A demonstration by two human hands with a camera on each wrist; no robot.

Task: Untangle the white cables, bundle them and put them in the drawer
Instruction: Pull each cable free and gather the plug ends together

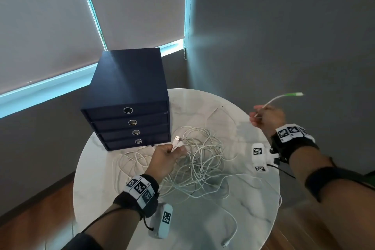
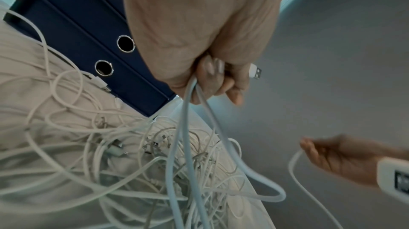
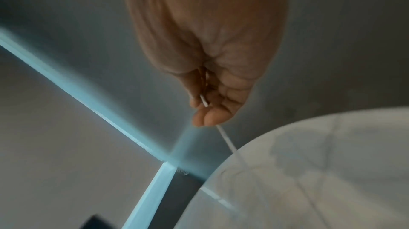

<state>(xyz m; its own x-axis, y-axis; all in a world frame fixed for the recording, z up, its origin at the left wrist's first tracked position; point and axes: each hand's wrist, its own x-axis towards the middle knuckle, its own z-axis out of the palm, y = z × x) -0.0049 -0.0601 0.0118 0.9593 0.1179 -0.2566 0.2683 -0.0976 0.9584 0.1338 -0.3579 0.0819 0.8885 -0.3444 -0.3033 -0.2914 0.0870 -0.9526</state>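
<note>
A tangle of white cables (image 1: 200, 166) (image 2: 141, 159) lies in the middle of the round white marble table (image 1: 253, 209). My left hand (image 1: 165, 157) (image 2: 212, 75) grips two cable ends just above the pile, and a USB plug (image 1: 177, 138) (image 2: 255, 73) sticks out past the fingers. Off the table's right edge, my right hand (image 1: 263, 116) (image 3: 205, 103) is raised and pinches one thin white cable (image 3: 225, 138). That cable's green-tipped end (image 1: 294, 94) points up and to the right. A dark blue drawer unit (image 1: 129, 95) (image 2: 84, 28) stands at the back left, all its drawers closed.
The drawer fronts have round metal pull rings (image 1: 128, 110). One loose cable end (image 1: 225, 244) lies near the table's front edge. Grey walls and window blinds (image 1: 50, 16) stand behind the table, with wood floor (image 1: 40, 219) below on the left.
</note>
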